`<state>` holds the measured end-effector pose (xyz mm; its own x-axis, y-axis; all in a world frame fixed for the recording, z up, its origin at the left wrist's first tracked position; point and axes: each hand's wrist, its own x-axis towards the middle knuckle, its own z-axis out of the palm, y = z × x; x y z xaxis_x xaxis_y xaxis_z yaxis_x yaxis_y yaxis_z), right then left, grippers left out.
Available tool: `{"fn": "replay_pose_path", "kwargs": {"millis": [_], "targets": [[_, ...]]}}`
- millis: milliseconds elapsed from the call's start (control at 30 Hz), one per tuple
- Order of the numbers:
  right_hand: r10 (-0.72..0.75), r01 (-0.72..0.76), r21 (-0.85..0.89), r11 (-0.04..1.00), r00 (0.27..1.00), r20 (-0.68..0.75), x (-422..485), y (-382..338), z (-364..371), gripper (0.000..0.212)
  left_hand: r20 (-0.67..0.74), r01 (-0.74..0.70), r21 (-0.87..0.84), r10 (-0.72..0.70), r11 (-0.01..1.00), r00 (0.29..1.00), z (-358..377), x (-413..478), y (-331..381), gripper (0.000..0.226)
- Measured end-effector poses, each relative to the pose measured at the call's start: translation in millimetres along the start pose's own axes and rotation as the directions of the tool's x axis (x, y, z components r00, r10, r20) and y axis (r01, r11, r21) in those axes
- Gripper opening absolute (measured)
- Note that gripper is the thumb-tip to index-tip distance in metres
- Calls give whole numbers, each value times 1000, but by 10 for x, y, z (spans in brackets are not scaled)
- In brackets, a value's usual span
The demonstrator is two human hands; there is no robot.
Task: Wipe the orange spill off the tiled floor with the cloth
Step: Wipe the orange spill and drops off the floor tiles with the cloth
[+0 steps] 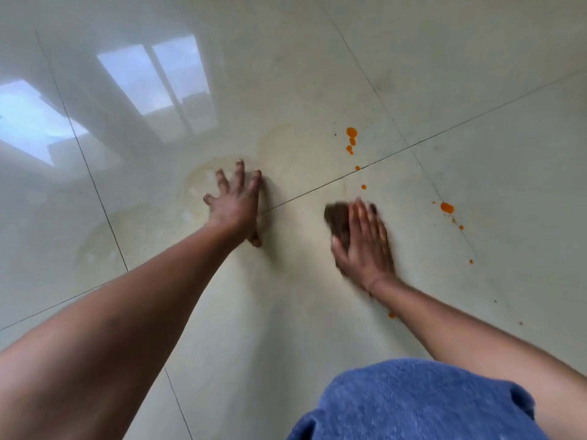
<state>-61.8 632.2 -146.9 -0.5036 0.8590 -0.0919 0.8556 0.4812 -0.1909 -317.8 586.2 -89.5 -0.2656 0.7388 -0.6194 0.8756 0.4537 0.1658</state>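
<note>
— How are the hands placed?

— The left hand point(236, 201) is laid flat on the tiled floor point(317, 74), with the fingers spread wide and nothing held. Its arm is stretched forward from the lower left edge. The right hand point(365, 242) is set palm-down on the cloth point(337, 221) with the fingers straight and close together, so the cloth is pressed to the floor rather than gripped.

— Where are the cloth and the spill?

— The dark brown cloth is seen beneath the right hand. Only its left part shows past the fingers; the rest is covered. The orange spill point(351, 132) is scattered as separate drops beyond and to the right of that hand, apart from the cloth. One drop is partly hidden at the edge of the right forearm.

— What is hard to make out?

— The right hand and the cloth are blurred, so the cloth's folds and the thumb's contact cannot be told. Faint yellowish smears point(197, 185) are traced around the left hand. A blue fabric point(413, 404) is cut off by the bottom edge. A window reflection point(158, 81) is spread over the upper left tiles.
</note>
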Motion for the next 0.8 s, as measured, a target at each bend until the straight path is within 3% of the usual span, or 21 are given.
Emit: {"fn": "replay_pose_path", "kwargs": {"millis": [33,67,133,200,233,267,333,400,433,500,600,733,800], "targets": [[106,-105,20,994,994,-7,194,-106,-22,80,-12,-78,83,79,994,997,1,7,58,140],[114,-113,36,993,993,-39,232,-207,20,80,-4,-157,160,160,974,987,-2,24,129,138],[-63,63,34,997,998,9,-81,-363,118,80,60,-261,243,254,934,965,-24,51,175,132],[-263,265,4,964,958,110,-653,-198,107,82,129,-294,283,268,913,955,-37,60,186,134],[-291,294,-5,956,949,124,-767,-14,56,83,157,-286,286,250,915,956,-22,49,202,140],[-272,273,-2,962,958,94,-726,139,54,83,179,-263,276,220,925,959,14,26,234,146],[-50,50,2,999,998,26,-352,184,4,82,193,-208,242,163,948,967,122,-30,334,156],[149,-148,43,988,988,-33,30,4,-6,81,166,-184,221,149,958,975,220,-43,425,161],[140,-136,64,989,988,-64,22,-114,20,80,157,-176,216,143,960,977,228,-37,440,162],[-29,29,44,999,999,-14,-420,-187,110,79,141,-160,222,131,962,981,217,-57,452,164],[-193,192,24,981,978,75,-1018,242,15,83,80,-194,313,178,930,981,225,-113,532,161],[213,-212,28,977,977,-10,-236,452,-103,81,226,-408,405,343,818,912,305,-157,849,149],[204,-201,61,978,978,-44,-213,309,-47,81,305,-403,381,298,832,905,311,-146,987,154]]}}
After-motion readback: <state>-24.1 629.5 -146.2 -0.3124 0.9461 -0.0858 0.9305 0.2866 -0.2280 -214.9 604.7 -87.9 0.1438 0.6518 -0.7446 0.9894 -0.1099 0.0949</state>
